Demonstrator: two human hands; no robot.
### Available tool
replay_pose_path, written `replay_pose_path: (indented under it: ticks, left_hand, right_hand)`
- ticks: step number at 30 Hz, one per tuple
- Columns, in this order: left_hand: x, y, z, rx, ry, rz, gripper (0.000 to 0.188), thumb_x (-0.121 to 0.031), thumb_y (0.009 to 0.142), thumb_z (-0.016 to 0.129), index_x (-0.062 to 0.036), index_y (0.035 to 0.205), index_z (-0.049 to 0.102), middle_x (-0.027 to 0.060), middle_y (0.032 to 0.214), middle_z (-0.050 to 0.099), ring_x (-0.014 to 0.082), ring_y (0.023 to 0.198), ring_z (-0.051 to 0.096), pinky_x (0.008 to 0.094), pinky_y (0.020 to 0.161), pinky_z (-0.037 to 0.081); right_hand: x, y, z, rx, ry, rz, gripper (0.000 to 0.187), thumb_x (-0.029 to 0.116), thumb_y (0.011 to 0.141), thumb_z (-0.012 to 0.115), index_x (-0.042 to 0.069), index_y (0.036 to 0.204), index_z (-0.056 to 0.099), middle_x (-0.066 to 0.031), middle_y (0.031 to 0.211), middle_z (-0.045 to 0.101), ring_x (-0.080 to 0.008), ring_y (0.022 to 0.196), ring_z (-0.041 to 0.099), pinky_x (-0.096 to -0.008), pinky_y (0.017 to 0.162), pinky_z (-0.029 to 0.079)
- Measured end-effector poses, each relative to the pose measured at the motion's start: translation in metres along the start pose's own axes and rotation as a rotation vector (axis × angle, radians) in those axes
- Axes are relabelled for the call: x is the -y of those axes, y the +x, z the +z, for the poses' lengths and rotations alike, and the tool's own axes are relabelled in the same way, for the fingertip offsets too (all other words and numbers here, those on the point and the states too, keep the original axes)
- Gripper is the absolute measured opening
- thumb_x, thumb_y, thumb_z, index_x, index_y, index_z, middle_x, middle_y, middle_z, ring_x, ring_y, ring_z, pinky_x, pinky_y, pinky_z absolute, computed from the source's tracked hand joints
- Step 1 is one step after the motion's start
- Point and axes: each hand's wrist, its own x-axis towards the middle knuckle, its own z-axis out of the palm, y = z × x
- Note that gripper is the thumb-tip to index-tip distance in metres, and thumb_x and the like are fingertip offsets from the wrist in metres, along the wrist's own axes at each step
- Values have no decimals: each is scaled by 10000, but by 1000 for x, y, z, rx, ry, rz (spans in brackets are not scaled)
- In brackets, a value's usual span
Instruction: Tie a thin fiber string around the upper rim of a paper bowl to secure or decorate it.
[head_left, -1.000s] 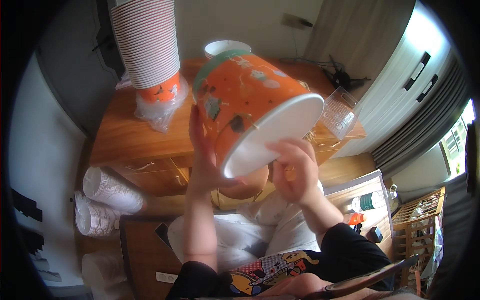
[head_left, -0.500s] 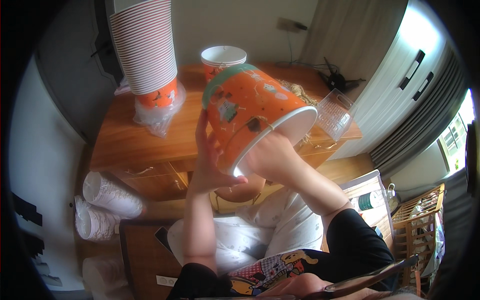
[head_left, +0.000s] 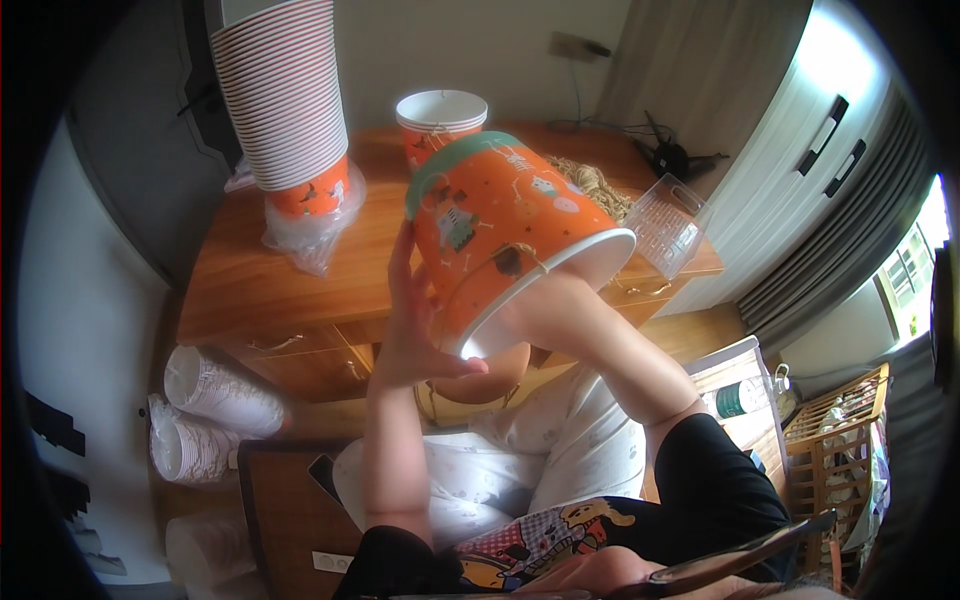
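A large orange paper bucket (head_left: 480, 225) with a green base band and cartoon pictures is tipped on its side, its white-rimmed mouth facing down to the right. My left hand (head_left: 405, 330) grips it from outside, fingers along the wall and thumb by the rim. Up to the wrist, my right hand (head_left: 545, 305) reaches into the mouth; the bucket hides its fingers. A thin tan cord (head_left: 530, 255) lies across the outer wall near the rim. Behind, on the wooden desk (head_left: 370, 265), stand more orange buckets (head_left: 440, 112) nested together, with cord on them.
A tall stack of buckets (head_left: 285, 110) rises at the desk's left, its foot in clear plastic. Coiled tan rope (head_left: 592, 188) and a clear plastic basket (head_left: 665, 230) sit at the right. White stacked buckets (head_left: 215, 400) lie on the floor, lower left. A wooden rack (head_left: 835, 430) stands right.
The bucket has turned slightly in my hands, its mouth a little lower. The right hand is still inside, and the left keeps its grip.
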Motion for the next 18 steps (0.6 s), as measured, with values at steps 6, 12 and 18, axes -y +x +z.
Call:
replay_pose_path:
  ticks: [6,12,18]
  left_hand:
    - [1,1,3,5,-32,-30,1520,-712,470,825,-52,1512,-63,169,1568,57,301,1448,145,476,1148,217]
    - [15,6,-5,-5,-262,48,1450,-344,481,954,-217,1528,-40,131,1539,200,302,1390,307,467,1085,361]
    - [29,11,-14,-96,-96,55,1384,-524,562,885,-115,1521,-24,115,1544,147,284,1431,202,457,1124,302]
  right_hand:
    - [-4,5,-12,93,-209,-95,282,81,788,550,-23,1048,586,-159,967,632,-278,842,643,-342,739,520]
    - [23,14,-63,86,346,237,301,44,755,543,0,1053,545,-169,1016,607,-342,1066,545,-434,885,462]
    - [26,4,-77,36,453,214,334,-42,693,536,14,1021,556,-153,1021,589,-343,1049,535,-412,879,466]
